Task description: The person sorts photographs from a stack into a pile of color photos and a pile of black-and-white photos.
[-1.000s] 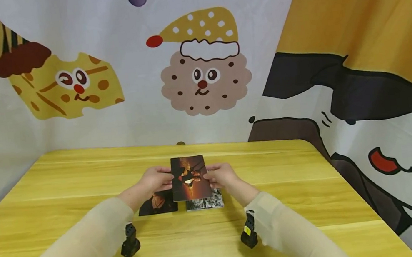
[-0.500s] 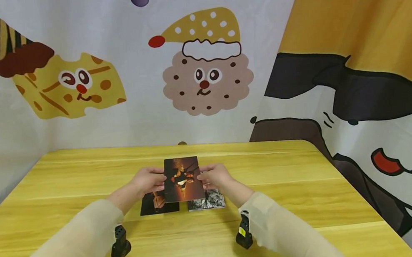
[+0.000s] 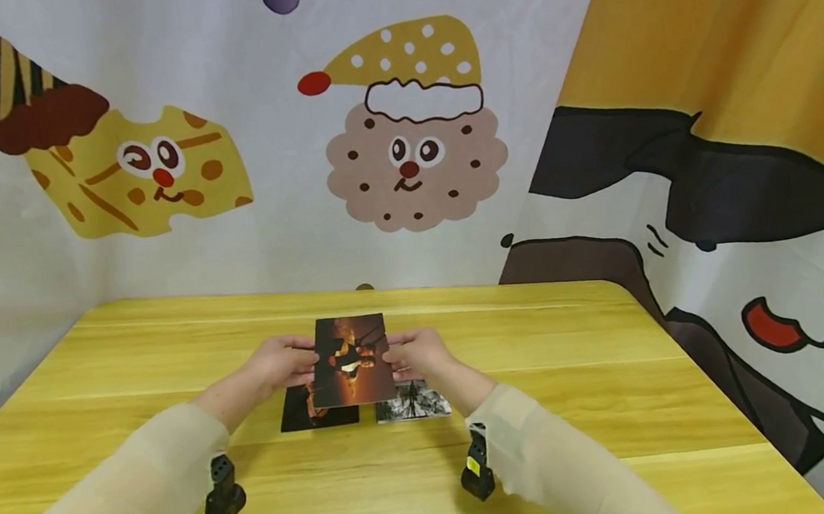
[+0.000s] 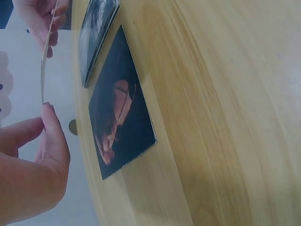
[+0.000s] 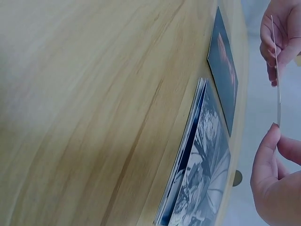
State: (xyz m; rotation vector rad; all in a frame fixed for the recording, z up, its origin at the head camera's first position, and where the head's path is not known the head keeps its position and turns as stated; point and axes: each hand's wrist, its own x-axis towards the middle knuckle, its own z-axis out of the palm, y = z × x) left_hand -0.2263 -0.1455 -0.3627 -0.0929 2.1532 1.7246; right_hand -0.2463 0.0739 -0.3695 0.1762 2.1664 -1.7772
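Observation:
A glossy photo print (image 3: 351, 360) with a glowing orange-and-dark picture is raised above the table. My left hand (image 3: 280, 365) pinches its left edge between thumb and fingers, and my right hand (image 3: 422, 354) pinches the right edge. Both wrist views show the print edge-on as a thin strip. Beneath it on the table lies a single dark photo (image 4: 122, 113) with a reddish-brown figure, its far part covered in the head view. To the right of that rests a stack of photos (image 5: 204, 174), topped by a black-and-white one.
The yellow wood-grain table (image 3: 543, 360) reaches back to a cartoon-printed curtain (image 3: 290, 245), which also hangs along both sides. Black wrist cameras (image 3: 223, 490) hang below the cream sleeves (image 3: 141, 478).
Both hands have carried the held print to the left, so it now covers more of the dark photo and uncovers more of the stack. The photos on the table have stayed put.

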